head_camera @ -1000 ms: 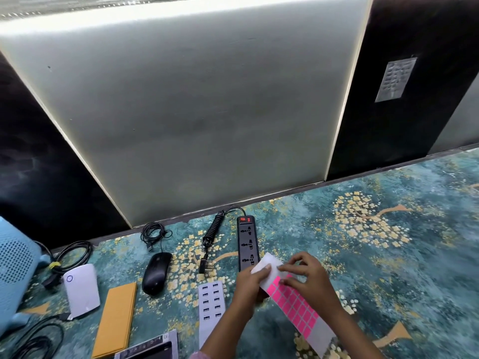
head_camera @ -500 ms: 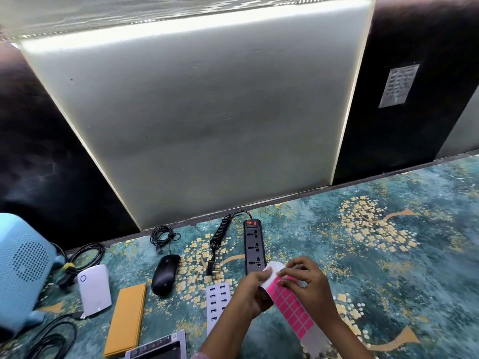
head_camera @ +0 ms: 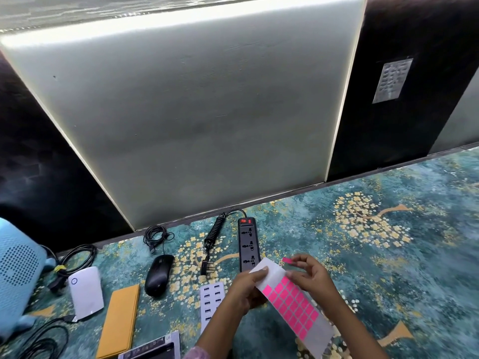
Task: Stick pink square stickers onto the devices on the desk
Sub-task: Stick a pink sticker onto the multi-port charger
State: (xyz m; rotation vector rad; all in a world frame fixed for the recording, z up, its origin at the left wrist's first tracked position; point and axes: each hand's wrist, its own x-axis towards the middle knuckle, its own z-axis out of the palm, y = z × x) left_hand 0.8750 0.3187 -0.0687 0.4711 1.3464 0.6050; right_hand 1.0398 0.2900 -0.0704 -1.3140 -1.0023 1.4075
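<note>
So right hand (head_camera: 311, 278) pinches one neon-pink square sticker (head_camera: 287, 260), held up just beside the strip's (head_camera: 248, 242) near end. Left hand (head_camera: 243, 288) grips the sheet (head_camera: 293, 304): pink grid, top part bare.

Your left hand (head_camera: 245, 288) grips the sticker sheet (head_camera: 293, 304) at its bare white end, with the thumb laid on top. Your right hand (head_camera: 311, 278) pinches one pink sticker (head_camera: 286, 260) between thumb and forefinger, lifted clear of the sheet and just right of your left fingertips. The black power strip (head_camera: 248, 244) lies just beyond those fingertips, its near end hidden behind the sheet. A grey multi-port charger (head_camera: 211, 301) lies just left of your left fingers, and the black mouse (head_camera: 158, 274) lies farther left.
</note>
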